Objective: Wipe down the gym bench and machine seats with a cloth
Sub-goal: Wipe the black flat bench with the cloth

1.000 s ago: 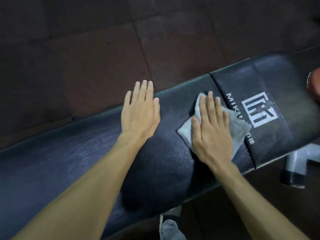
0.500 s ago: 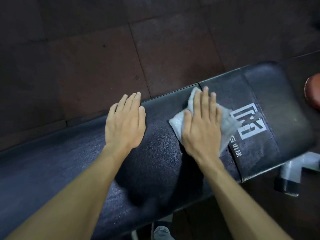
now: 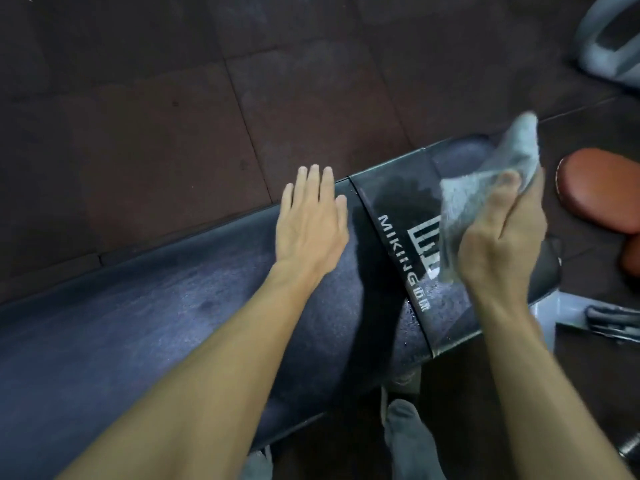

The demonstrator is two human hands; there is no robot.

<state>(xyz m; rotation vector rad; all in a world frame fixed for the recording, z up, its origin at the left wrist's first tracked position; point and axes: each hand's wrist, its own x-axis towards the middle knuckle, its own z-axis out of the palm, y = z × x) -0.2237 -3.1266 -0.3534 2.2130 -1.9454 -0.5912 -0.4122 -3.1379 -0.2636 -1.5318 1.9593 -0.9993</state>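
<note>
A long black padded gym bench (image 3: 145, 320) runs from lower left to upper right, with a white logo printed on its end section (image 3: 401, 216). My left hand (image 3: 311, 223) lies flat on the pad, fingers together, just left of the seam. My right hand (image 3: 502, 237) is raised above the logo end and grips a grey cloth (image 3: 485, 188), which hangs bunched and blurred, off the surface. Damp streaks show on the pad near the logo.
Dark rubber floor tiles (image 3: 173, 98) lie beyond the bench. Brown round pads (image 3: 602, 192) sit to the right. A grey machine frame (image 3: 609, 32) is at the top right, and a white bench support with a strap (image 3: 595, 317) at the right. My foot (image 3: 405, 431) stands below the bench.
My right hand has lifted the cloth off the pad and closed around it; before, it pressed the cloth flat near the seam. My left hand stays flat on the bench.
</note>
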